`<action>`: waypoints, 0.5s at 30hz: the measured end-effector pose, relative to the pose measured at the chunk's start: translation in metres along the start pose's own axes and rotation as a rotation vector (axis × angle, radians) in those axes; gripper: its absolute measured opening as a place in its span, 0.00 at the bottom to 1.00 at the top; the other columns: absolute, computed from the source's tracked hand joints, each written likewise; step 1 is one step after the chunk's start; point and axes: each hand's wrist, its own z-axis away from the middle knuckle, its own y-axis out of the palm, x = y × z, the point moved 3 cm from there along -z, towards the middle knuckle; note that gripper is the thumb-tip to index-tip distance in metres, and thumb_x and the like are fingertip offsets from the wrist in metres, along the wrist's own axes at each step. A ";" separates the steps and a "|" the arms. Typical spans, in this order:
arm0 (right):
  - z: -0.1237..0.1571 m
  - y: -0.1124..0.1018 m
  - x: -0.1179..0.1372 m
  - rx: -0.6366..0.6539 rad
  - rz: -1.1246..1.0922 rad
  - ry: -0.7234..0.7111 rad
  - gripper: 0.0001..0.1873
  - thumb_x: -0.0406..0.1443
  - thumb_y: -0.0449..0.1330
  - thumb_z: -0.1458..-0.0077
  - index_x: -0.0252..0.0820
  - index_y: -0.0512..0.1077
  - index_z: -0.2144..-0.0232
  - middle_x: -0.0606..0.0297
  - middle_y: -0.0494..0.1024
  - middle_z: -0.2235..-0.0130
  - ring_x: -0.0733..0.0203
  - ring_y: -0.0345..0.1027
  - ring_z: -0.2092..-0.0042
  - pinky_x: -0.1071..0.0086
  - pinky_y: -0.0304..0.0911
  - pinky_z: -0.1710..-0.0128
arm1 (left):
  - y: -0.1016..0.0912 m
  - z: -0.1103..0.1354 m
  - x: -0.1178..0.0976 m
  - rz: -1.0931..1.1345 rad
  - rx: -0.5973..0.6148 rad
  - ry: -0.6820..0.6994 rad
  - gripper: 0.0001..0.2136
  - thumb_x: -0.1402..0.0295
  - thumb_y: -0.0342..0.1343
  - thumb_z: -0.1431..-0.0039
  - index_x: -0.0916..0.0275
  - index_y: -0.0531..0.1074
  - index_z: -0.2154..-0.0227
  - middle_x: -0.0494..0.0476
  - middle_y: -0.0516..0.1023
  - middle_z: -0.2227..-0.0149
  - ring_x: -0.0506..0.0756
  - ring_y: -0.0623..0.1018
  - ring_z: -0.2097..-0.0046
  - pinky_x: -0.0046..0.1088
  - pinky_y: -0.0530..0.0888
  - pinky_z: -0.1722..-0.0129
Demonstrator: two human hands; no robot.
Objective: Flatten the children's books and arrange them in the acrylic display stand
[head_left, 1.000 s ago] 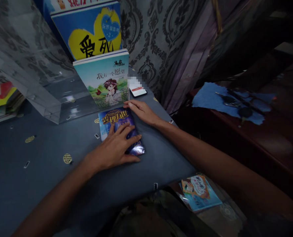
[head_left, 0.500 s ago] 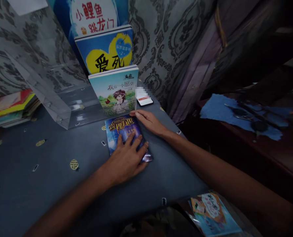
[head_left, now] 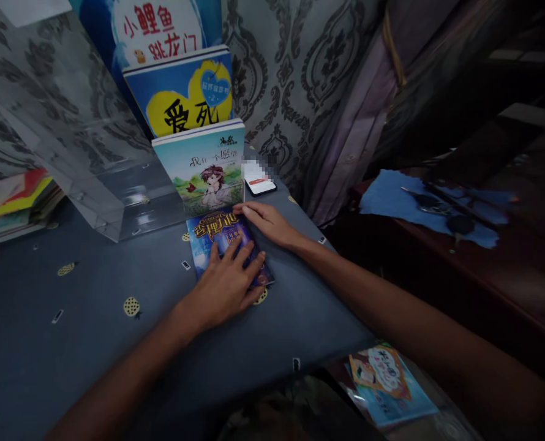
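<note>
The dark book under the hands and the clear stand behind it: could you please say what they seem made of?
The dark book: paper with a glossy, probably laminated cover; light glints off it beside the left hand. The stand: clear rigid plastic, likely acrylic; the patterned wall shows through, with bright reflections on it.

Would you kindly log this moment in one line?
left hand: flat on purple book | right hand: at its far-right corner

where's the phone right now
In the head view, the black smartphone with a lit screen lies on the grey-blue tablecloth right of centre, beside the upright teal-and-green book and just beyond the right hand.
</note>
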 end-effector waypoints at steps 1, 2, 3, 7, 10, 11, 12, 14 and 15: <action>0.000 0.000 0.000 0.004 0.002 0.002 0.23 0.49 0.48 0.30 0.45 0.77 0.49 0.59 0.82 0.48 0.53 0.73 0.45 0.54 0.64 0.40 | 0.000 0.000 0.000 0.004 -0.007 0.001 0.25 0.55 0.46 0.29 0.63 0.63 0.35 0.72 0.64 0.33 0.74 0.59 0.30 0.70 0.58 0.38; 0.000 0.001 0.000 0.008 0.004 0.007 0.23 0.49 0.48 0.30 0.46 0.77 0.48 0.59 0.82 0.48 0.53 0.73 0.45 0.54 0.64 0.40 | 0.000 0.000 0.000 0.010 -0.016 0.003 0.25 0.55 0.46 0.29 0.62 0.63 0.35 0.72 0.64 0.33 0.74 0.59 0.30 0.70 0.58 0.37; 0.001 0.001 0.000 0.013 0.006 0.011 0.23 0.49 0.48 0.30 0.46 0.77 0.48 0.60 0.82 0.48 0.53 0.73 0.45 0.55 0.65 0.40 | 0.001 0.001 0.000 0.015 -0.025 0.002 0.25 0.55 0.46 0.29 0.61 0.64 0.36 0.71 0.64 0.33 0.73 0.59 0.30 0.70 0.58 0.37; 0.002 0.001 0.002 0.017 0.018 -0.001 0.23 0.48 0.48 0.30 0.46 0.77 0.48 0.60 0.82 0.48 0.54 0.74 0.45 0.57 0.66 0.41 | 0.003 0.003 -0.001 0.030 -0.052 -0.004 0.23 0.56 0.47 0.29 0.59 0.65 0.37 0.68 0.66 0.34 0.71 0.61 0.31 0.68 0.58 0.36; 0.002 0.001 0.004 0.016 0.033 -0.027 0.23 0.48 0.49 0.30 0.45 0.77 0.48 0.59 0.82 0.48 0.53 0.74 0.46 0.56 0.66 0.42 | 0.005 0.005 -0.004 0.044 -0.054 0.007 0.21 0.58 0.46 0.28 0.58 0.67 0.37 0.68 0.68 0.35 0.70 0.63 0.31 0.67 0.59 0.36; 0.002 0.001 0.004 0.017 0.037 -0.032 0.23 0.48 0.49 0.30 0.45 0.77 0.48 0.59 0.81 0.48 0.53 0.74 0.46 0.56 0.66 0.42 | 0.005 0.006 -0.005 0.048 -0.054 0.011 0.21 0.59 0.46 0.28 0.58 0.67 0.38 0.68 0.68 0.35 0.69 0.63 0.32 0.66 0.60 0.36; 0.002 0.001 0.004 0.018 0.041 -0.036 0.23 0.48 0.49 0.30 0.44 0.77 0.48 0.59 0.81 0.48 0.53 0.74 0.46 0.56 0.66 0.42 | 0.005 0.006 -0.006 0.052 -0.055 0.016 0.20 0.60 0.46 0.28 0.58 0.67 0.38 0.68 0.68 0.35 0.69 0.64 0.32 0.66 0.60 0.36; 0.002 0.001 0.004 0.022 0.053 -0.043 0.24 0.48 0.48 0.30 0.43 0.76 0.47 0.58 0.81 0.48 0.53 0.74 0.45 0.57 0.66 0.42 | 0.004 0.007 -0.007 0.057 -0.058 0.025 0.19 0.61 0.46 0.27 0.57 0.68 0.38 0.67 0.69 0.36 0.68 0.65 0.32 0.66 0.60 0.36; 0.003 0.002 0.004 0.025 0.061 -0.047 0.24 0.47 0.48 0.30 0.42 0.76 0.47 0.58 0.81 0.47 0.53 0.73 0.45 0.56 0.66 0.42 | 0.004 0.008 -0.007 0.056 -0.058 0.030 0.19 0.62 0.46 0.27 0.56 0.68 0.38 0.66 0.70 0.36 0.68 0.65 0.33 0.65 0.61 0.37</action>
